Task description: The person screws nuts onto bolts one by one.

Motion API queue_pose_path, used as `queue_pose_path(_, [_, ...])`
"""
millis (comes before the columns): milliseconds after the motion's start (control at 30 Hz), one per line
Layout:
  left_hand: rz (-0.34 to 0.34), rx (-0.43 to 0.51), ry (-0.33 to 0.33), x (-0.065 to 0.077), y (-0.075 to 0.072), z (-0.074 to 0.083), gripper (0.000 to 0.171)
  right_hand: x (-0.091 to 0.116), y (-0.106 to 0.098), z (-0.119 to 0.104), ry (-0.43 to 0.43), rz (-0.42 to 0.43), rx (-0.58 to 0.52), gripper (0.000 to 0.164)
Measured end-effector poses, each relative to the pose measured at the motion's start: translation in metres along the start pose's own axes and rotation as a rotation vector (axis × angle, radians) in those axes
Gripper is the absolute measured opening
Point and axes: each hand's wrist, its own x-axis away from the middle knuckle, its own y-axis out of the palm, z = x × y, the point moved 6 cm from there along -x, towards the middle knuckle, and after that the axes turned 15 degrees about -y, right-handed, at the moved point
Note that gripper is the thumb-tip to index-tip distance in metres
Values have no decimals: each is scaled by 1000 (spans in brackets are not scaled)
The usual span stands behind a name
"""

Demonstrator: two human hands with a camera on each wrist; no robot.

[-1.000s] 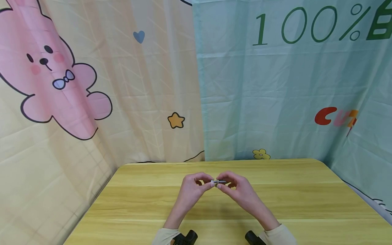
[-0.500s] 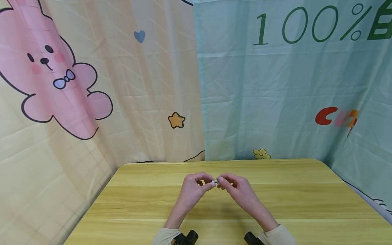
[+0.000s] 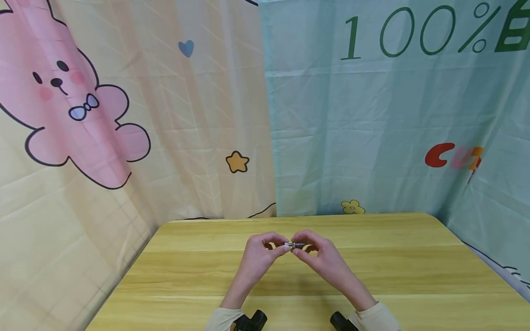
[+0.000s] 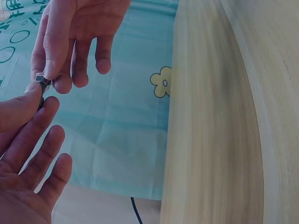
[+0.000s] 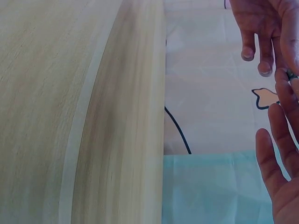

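Observation:
A small, slim metal rod (image 3: 295,245) with a wider collar near its middle lies level between the two hands in the head view. My left hand (image 3: 257,253) pinches its left end between thumb and forefinger. From the other side my right hand (image 3: 322,253) holds the right part between thumb and fingertips, its darker end showing in the gap. In the left wrist view the silvery collar of the metal rod (image 4: 43,80) shows between both sets of fingertips. The right wrist view shows just a dark bit of it, mostly hidden by fingers.
Both hands are raised over the wooden table (image 3: 198,271). Behind its far edge hang a beige curtain (image 3: 198,115) and a teal curtain (image 3: 356,119). Black wrist devices (image 3: 251,320) sit at the cuffs.
Half a second ago the right thumb lay forward over the rod's right part; now it has drawn back below, showing the dark end, as one second ago. The left hand keeps its pinch.

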Motion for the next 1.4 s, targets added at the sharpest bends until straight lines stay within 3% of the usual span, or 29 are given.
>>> queue_pose_path(800, [-18, -1, 10, -1, 0, 3, 7, 2, -1, 3, 125, -19, 20, 25])
queue_pose_path(967, [-9, 0, 5, 1, -1, 1, 7, 2, 0, 1, 65, -6, -13, 30])
queue_pose_path(1133, [-2, 4, -7, 1, -1, 0, 8, 1, 0, -3, -8, -1, -12, 21])
queue_pose_path(1400, [3, -6, 8, 1, 0, 2, 8, 0, -1, -2, 34, 2, 25, 16])
